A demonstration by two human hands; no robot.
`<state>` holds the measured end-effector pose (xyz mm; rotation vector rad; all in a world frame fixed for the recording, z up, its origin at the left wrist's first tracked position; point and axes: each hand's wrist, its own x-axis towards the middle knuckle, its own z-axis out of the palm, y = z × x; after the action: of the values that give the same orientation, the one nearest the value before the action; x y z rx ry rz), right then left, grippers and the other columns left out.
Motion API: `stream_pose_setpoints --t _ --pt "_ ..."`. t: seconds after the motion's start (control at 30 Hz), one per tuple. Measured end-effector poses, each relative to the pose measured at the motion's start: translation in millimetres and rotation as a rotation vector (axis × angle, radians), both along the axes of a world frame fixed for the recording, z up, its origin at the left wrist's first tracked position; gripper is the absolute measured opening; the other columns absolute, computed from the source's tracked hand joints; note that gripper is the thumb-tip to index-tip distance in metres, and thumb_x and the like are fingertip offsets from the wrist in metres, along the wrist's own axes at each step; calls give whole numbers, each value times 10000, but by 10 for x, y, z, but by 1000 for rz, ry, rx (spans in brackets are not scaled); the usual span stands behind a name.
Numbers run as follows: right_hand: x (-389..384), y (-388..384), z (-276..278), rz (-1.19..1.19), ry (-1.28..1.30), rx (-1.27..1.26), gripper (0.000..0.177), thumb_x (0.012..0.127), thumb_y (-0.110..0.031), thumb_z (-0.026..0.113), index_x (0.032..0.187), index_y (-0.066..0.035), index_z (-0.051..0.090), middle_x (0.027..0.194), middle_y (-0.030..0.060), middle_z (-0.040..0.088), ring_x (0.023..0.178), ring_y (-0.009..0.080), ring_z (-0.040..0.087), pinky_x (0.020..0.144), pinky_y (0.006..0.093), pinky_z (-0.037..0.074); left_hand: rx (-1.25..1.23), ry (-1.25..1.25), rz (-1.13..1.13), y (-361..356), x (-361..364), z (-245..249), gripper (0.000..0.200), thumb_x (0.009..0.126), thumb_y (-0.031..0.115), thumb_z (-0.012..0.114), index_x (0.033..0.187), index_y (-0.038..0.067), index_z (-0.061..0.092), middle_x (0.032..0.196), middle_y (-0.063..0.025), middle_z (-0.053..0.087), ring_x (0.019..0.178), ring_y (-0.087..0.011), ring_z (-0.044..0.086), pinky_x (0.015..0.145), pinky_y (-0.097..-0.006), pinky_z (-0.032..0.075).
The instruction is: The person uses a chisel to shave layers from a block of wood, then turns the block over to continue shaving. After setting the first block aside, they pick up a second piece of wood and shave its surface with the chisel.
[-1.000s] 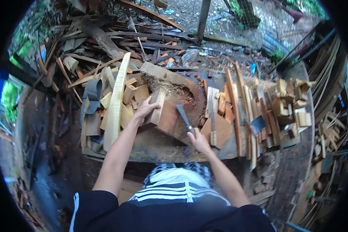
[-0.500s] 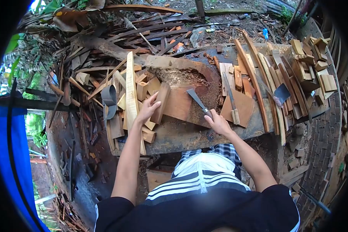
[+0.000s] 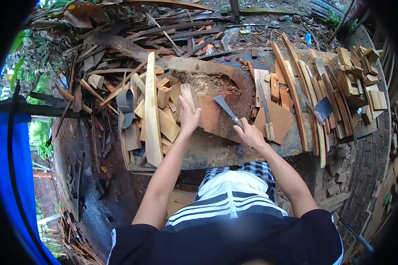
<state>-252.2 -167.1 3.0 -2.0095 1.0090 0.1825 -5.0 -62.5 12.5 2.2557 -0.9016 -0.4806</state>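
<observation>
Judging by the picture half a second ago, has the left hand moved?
Yes: the left hand has moved rightward, nearer the wooden-handled blade.

We are seeing an outdoor yard in daylight. A worn workbench [image 3: 199,160] is standing over dark, bare ground [image 3: 106,212]. Beyond it, a heap of scrap wood [image 3: 181,35] is lying near green foliage [image 3: 18,42]. A blue tarp [image 3: 13,176] is hanging at the left edge, and brick-like paving [image 3: 370,154] is running along the right.
</observation>
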Motion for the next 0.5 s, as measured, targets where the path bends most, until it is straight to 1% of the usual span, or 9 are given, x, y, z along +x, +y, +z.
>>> stream_pose_setpoints --t 0.13,0.2,0.23,0.3,0.33,0.37,0.43,0.47,0.5 --pt "32 20 34 -16 -17 -14 423 981 -469 455 1239 -134 425 959 281 676 943 481 641 812 583 480 -76 122 21 102 126 -41 968 866 171 647 1536 -26 -24 1548 -330 214 1439 -405 276 1175 -413 250" --pt "32 53 62 -18 -10 -35 430 979 -465 461 1270 -150 423 964 280 678 948 478 644 812 583 484 -114 215 40 145 192 15 928 875 150 627 1545 -3 4 1516 -289 316 1377 -369 391 1137 -395 326" --pt "39 61 74 -14 21 -64 433 978 -464 466 1285 -163 421 970 279 680 950 476 647 811 584 487 -116 216 42 195 242 -5 928 875 150 627 1545 -3 4 1516 -289 316 1377 -369 391 1137 -395 326" --pt "54 54 79 -16 51 -94 437 976 -464 470 1300 -175 419 976 278 682 952 474 649 809 585 491 -397 766 196 280 351 -70 867 896 126 593 1553 20 38 1457 -231 410 1302 -301 478 1080 -364 397" --pt "45 49 70 -16 43 -97 438 975 -464 472 1302 -176 419 974 277 684 950 476 650 806 588 492 -465 896 212 316 345 -81 796 927 117 564 1553 24 81 1428 -186 436 1277 -238 489 1047 -340 422" --pt "33 51 59 -13 37 -100 440 974 -464 473 1303 -177 418 971 277 685 949 477 650 802 590 493 -463 901 213 330 320 -112 796 927 117 564 1553 24 81 1428 -186 436 1277 -238 489 1047 -340 422" --pt "26 54 30 -11 29 -108 440 974 -466 472 1301 -175 420 970 278 685 949 477 650 802 588 493 -435 830 191 372 240 -169 733 950 121 544 1545 21 127 1450 -185 420 1284 -235 484 1049 -347 417" --pt "23 50 25 -14 18 -119 441 974 -468 470 1299 -173 422 968 279 685 949 478 650 802 587 494 -450 805 192 375 166 -159 671 972 155 531 1532 15 189 1473 -168 395 1282 -222 479 1051 -350 411" --pt "21 47 27 -9 25 -121 441 974 -468 470 1299 -173 422 968 279 685 949 478 650 802 587 494 -453 812 197 382 158 -205 671 972 155 531 1532 15 189 1473 -168 395 1282 -222 479 1051 -350 411"
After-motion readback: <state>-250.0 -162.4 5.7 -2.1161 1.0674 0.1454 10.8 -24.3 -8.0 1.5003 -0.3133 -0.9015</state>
